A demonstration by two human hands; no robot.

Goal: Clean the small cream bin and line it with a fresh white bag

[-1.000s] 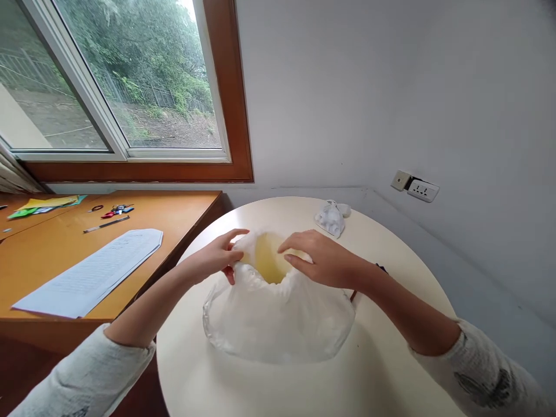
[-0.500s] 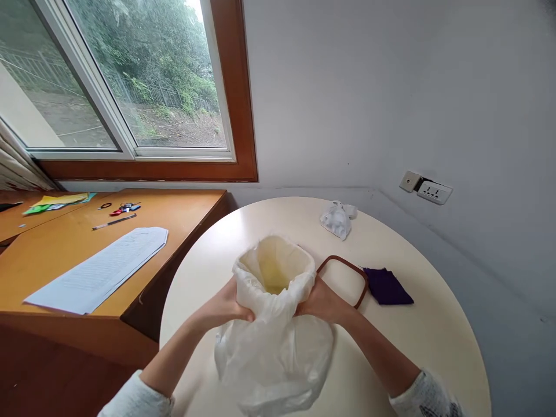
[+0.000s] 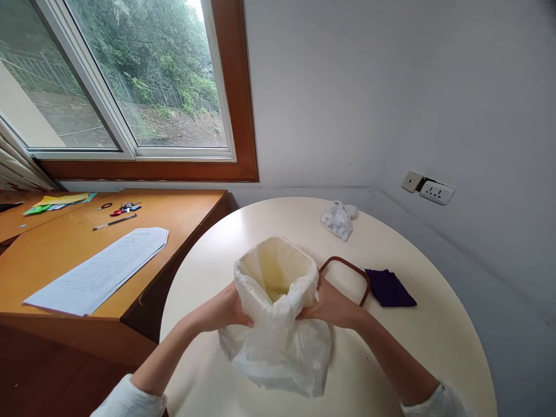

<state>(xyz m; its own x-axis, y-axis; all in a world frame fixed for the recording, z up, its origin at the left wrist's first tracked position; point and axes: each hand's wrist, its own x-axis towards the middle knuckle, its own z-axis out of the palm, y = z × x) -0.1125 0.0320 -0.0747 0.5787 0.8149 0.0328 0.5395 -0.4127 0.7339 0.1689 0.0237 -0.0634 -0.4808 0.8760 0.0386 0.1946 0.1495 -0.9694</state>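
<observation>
The left hand (image 3: 226, 308) and right hand (image 3: 329, 302) grip opposite sides of an open, translucent white plastic bag (image 3: 278, 341); beyond the right hand lies a brown rounded-square frame (image 3: 352, 267).

One camera, worn on the person's head, gives the view. It sits above the near side of the round tabletop (image 3: 412, 359) and faces forward and down, steeply enough to see into the mouth of the white bag (image 3: 282, 347). The forearms reach in from the bottom edge, so the left hand (image 3: 226, 307) and right hand (image 3: 328, 304) show from the wearer's own side, close by and just below the center. The frame is wide: it takes in the wooden tabletop (image 3: 191, 211) and window (image 3: 174, 75) on the left, the wall (image 3: 325, 104) ahead, and the socket (image 3: 436, 191) on the right. The bottom edge cuts off the round tabletop's near rim.
</observation>
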